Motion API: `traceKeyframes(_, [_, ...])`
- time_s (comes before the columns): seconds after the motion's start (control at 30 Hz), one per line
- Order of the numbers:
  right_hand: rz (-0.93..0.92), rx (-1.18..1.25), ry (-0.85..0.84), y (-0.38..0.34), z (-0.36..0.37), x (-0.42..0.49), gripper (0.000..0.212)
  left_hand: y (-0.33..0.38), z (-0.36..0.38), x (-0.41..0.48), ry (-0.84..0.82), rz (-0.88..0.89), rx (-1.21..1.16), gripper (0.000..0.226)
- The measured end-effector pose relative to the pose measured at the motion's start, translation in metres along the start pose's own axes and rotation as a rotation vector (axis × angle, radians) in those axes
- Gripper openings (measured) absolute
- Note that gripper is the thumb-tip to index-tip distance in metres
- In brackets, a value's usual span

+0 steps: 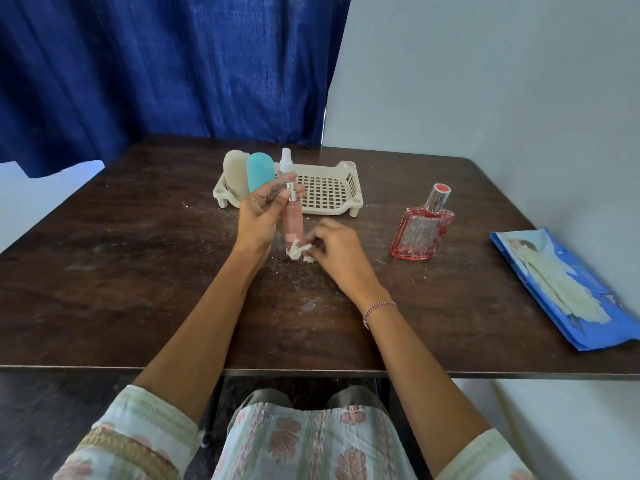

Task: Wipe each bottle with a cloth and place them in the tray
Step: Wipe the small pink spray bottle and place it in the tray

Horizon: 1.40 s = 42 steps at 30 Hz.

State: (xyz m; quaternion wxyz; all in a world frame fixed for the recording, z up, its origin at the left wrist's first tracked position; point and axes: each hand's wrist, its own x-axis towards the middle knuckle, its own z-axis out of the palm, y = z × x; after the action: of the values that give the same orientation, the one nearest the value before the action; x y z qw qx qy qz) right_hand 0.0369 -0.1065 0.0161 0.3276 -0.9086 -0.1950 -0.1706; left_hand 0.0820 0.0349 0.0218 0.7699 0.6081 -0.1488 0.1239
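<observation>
My left hand point(261, 211) holds a slim pink spray bottle point(293, 226) upright by its silver top, in front of the tray. My right hand point(334, 245) pinches a small white cloth point(298, 249) against the bottle's lower end. The cream slotted tray point(327, 190) sits at the table's far middle. At its left end stand a beige bottle point(235, 173), a teal bottle point(259, 171) and a clear spray bottle point(286, 162). A red square perfume bottle point(420, 230) with a silver cap stands on the table to the right, outside the tray.
A blue wipes packet point(568, 289) with white wipes showing lies at the table's right edge. White crumbs dot the dark wooden table point(121, 271). A blue curtain hangs behind, a pale wall at the right.
</observation>
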Motion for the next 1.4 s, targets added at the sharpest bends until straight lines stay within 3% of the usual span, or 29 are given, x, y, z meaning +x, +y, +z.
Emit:
traceKeyframes(0.27, [-0.039, 0.047, 0.269, -0.021, -0.01, 0.03, 0.015, 0.0, -0.007, 0.002, -0.01, -0.021, 0.003, 0.031])
traceKeyframes(0.37, [-0.053, 0.04, 0.236, -0.02, -0.008, 0.031, 0.016, -0.001, -0.01, 0.003, -0.024, -0.034, -0.017, 0.028])
traceKeyframes(0.67, [-0.076, -0.063, -0.078, -0.006, -0.002, 0.009, 0.017, -0.002, -0.003, 0.003, -0.063, -0.055, -0.058, 0.025])
traceKeyframes(0.8, [-0.084, -0.041, -0.044, -0.014, -0.001, 0.017, 0.016, -0.001, -0.004, 0.002, -0.048, -0.04, -0.105, 0.024])
traceKeyframes(1.03, [-0.063, 0.074, 0.245, -0.022, -0.006, 0.039, 0.014, 0.0, -0.007, 0.003, -0.045, -0.046, -0.185, 0.021])
traceKeyframes(1.13, [-0.073, 0.094, 0.204, -0.021, -0.005, 0.041, 0.014, 0.003, -0.007, 0.002, -0.024, -0.072, -0.226, 0.023])
traceKeyframes(1.27, [-0.041, 0.061, 0.011, -0.011, 0.004, 0.029, 0.017, 0.002, -0.005, 0.001, 0.02, -0.077, -0.26, 0.024])
traceKeyframes(1.4, [-0.026, 0.076, -0.02, -0.004, 0.015, 0.016, 0.017, 0.004, -0.003, 0.0, 0.042, -0.058, -0.245, 0.022])
